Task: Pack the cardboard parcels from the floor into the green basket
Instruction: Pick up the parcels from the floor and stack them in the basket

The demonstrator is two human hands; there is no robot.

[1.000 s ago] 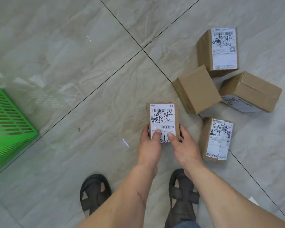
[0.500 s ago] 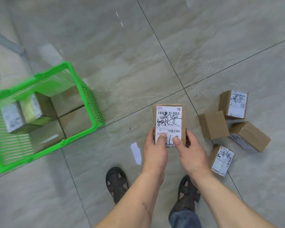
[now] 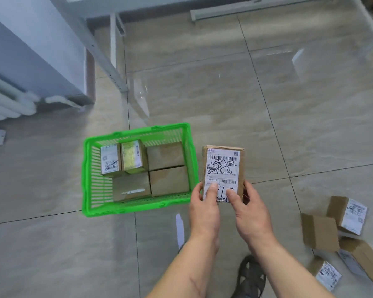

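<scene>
**Parcel held in both hands beside the basket**

The grey tiled floor (image 3: 224,93) is filling the view, with a white radiator (image 3: 7,102) sitting at the far left. The green basket (image 3: 86,179) is standing on the tiles left of centre, holding five cardboard parcels: two labelled ones (image 3: 121,159) standing at the back left and three plain ones (image 3: 168,168) lying around them. Four loose parcels (image 3: 320,233) are lying clustered on the floor at the lower right, well apart from the basket. The held parcel (image 3: 223,168) is sitting label-up just beside the basket's right wall. The left hand (image 3: 204,208) and right hand (image 3: 250,214) are pinching its near end, thumbs pressing on the label, fingers wrapping underneath. A dark sandal (image 3: 251,278) is showing below the right forearm.
</scene>
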